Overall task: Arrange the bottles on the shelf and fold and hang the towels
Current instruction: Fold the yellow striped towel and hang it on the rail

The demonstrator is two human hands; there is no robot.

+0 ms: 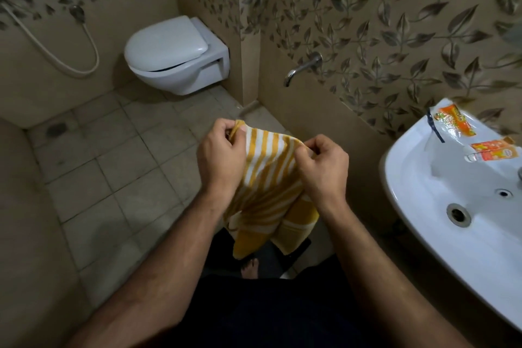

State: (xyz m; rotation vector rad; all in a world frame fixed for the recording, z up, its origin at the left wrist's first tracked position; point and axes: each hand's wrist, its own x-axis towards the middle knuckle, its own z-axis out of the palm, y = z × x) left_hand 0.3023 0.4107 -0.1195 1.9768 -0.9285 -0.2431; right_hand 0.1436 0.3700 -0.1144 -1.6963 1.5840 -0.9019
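Observation:
A yellow-and-white striped towel (268, 178) hangs in front of me at chest height. My left hand (220, 155) pinches its upper left corner and my right hand (322, 167) pinches the upper right corner. The top edge stretches between the two hands and the rest of the cloth droops down toward my legs. Two bottles with orange labels lie on the rim of the white sink: one (449, 123) at the back, the other (494, 151) closer to the basin. No shelf is in view.
The white sink (440, 220) juts out at the right. A wall tap (302, 66) sticks out above the floor. A wall-hung toilet (175, 56) with its lid down sits ahead left, beside a spray hose (56, 56). Tiled floor (118, 167) spreads at left.

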